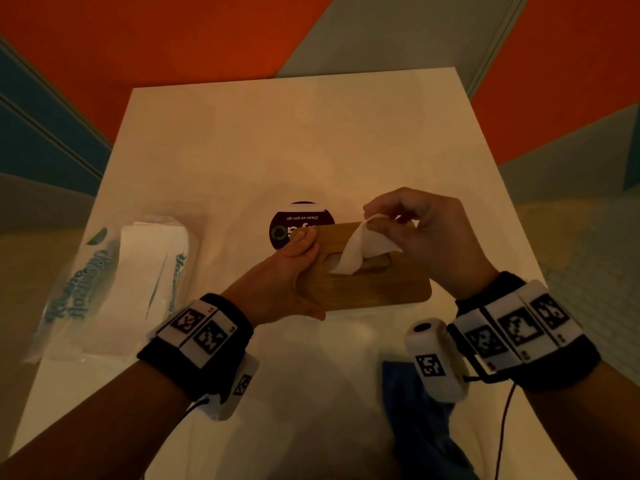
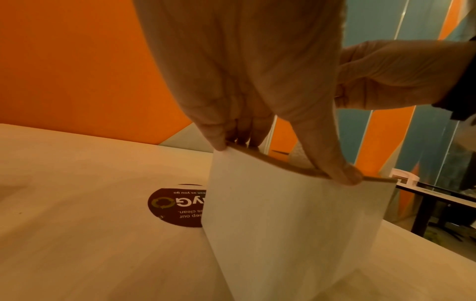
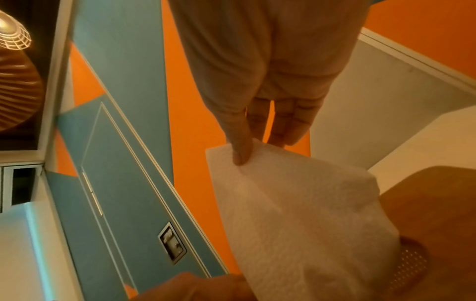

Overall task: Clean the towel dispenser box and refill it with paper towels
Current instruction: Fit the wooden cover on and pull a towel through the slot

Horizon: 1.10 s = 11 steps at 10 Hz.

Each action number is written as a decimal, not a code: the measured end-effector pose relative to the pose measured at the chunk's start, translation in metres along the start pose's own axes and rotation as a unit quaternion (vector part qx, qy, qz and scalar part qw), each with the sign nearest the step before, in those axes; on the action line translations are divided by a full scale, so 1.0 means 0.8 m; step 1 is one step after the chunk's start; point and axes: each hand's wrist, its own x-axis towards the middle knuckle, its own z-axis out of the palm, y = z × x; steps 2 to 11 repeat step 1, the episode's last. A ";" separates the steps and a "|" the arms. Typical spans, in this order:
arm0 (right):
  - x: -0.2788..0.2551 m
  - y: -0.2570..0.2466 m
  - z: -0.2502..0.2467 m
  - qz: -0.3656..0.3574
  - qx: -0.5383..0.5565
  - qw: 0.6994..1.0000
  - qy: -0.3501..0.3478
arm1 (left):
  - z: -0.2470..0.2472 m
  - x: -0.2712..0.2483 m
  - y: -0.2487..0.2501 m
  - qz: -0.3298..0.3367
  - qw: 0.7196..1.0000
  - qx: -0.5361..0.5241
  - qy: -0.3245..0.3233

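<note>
A white towel dispenser box (image 2: 296,224) with a wooden slotted lid (image 1: 374,289) stands mid-table. My left hand (image 1: 294,271) grips the lid's left end, thumb and fingers on its edges (image 2: 342,173). A white paper towel (image 1: 360,247) sticks up out of the lid's slot. My right hand (image 1: 415,223) pinches the towel's top corner between thumb and fingers (image 3: 242,156), just above the box. In the right wrist view the towel (image 3: 296,213) runs down into the slot of the lid (image 3: 425,203).
An opened plastic pack of paper towels (image 1: 138,282) lies at the table's left. A round dark sticker (image 1: 287,226) sits on the white table (image 1: 311,133) behind the box. A blue cloth (image 1: 422,420) lies at the near right edge. Orange and blue walls surround the table.
</note>
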 end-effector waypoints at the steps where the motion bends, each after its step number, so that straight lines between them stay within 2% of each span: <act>1: -0.007 -0.003 -0.012 -0.004 -0.022 1.000 -0.019 | -0.001 0.000 0.001 -0.002 1.000 -0.012 0.005; 11: -0.007 -0.003 -0.012 -0.004 -0.022 1.000 -0.019 | -0.001 0.000 0.001 -0.002 1.000 -0.012 0.005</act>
